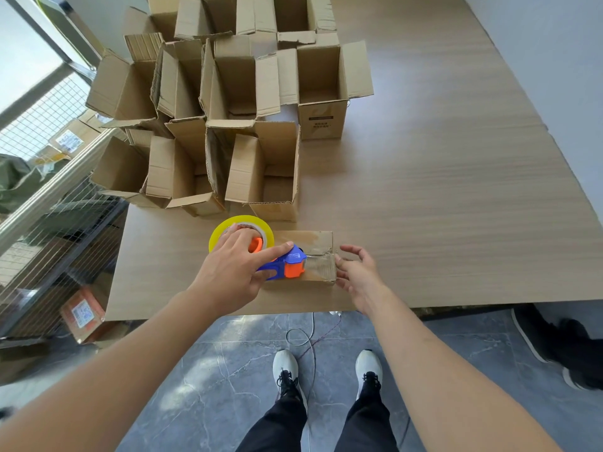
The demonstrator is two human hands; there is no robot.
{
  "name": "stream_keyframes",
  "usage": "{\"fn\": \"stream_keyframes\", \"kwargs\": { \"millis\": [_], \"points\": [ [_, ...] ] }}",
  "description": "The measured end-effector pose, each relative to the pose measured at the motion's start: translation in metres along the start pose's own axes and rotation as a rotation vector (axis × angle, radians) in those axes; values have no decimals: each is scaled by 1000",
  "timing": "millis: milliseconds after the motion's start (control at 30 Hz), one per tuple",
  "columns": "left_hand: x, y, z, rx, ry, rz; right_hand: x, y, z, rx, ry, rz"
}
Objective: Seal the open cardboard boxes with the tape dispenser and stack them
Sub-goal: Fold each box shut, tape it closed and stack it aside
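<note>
The closed cardboard box [306,256] lies on the near edge of the worktop [440,197], straight in front of the person. The left hand [235,272] grips the blue and orange tape dispenser [284,264], fingers [277,249] wrapped over its handle and the forefinger stretched along the top, with the yellow tape roll [241,234] behind it. The dispenser's mouth sits on the box top, close to the right-hand end, and clear tape seems to reach over that corner. The right hand [357,272] rests against the box's right end, fingers loosely spread and holding nothing.

From where I stand, this looks like the end of a taping pass along the centre seam. To finish it well, I'd carry the strip down over the end face, press it flat with the right hand, then tilt the dispenser so its blade cuts cleanly. The box needs bracing so it doesn't slide off the near edge.

Behind, a cluster of open boxes [228,125] stands with flaps up. Those whose insides show look empty; some interiors are hidden by flaps. No stack is visible yet, so most of the job remains.
</note>
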State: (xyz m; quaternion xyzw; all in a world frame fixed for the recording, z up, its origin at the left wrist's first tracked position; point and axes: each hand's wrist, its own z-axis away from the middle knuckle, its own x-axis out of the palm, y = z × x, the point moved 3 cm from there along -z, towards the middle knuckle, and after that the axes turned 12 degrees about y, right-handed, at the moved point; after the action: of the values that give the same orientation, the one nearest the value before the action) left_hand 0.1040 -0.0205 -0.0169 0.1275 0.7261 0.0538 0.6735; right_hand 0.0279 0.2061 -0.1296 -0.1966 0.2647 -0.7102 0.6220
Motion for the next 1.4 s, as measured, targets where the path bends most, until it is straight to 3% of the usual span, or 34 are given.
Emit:
{"fn": "stream_keyframes", "kwargs": {
  "millis": [167, 267, 333, 433, 600, 867, 1400],
  "points": [
    [-1, -1, -2, -9, -37, -5, 22, 4, 18, -199, 232, -33],
    [-2, -1, -3, -15, -47, -11, 15, -2, 29, -456, 487, 247],
    [-3, 1, -4, -16, -47, -11, 18, -5, 40, -611, 548, 418],
    [-3, 1, -6, -15, -46, -19, 32, 2, 52, -676, 480, 526],
    [-3, 0, -5, 11, -58, -61, 39, 17, 45, -616, 380, 715],
    [-6, -6, -19, 106, -118, -199, 39, 20, 44, -562, 382, 668],
    [-28, -39, -37, -160, -421, -45, 39, 11, 40, -621, 311, 733]
  ]
}}
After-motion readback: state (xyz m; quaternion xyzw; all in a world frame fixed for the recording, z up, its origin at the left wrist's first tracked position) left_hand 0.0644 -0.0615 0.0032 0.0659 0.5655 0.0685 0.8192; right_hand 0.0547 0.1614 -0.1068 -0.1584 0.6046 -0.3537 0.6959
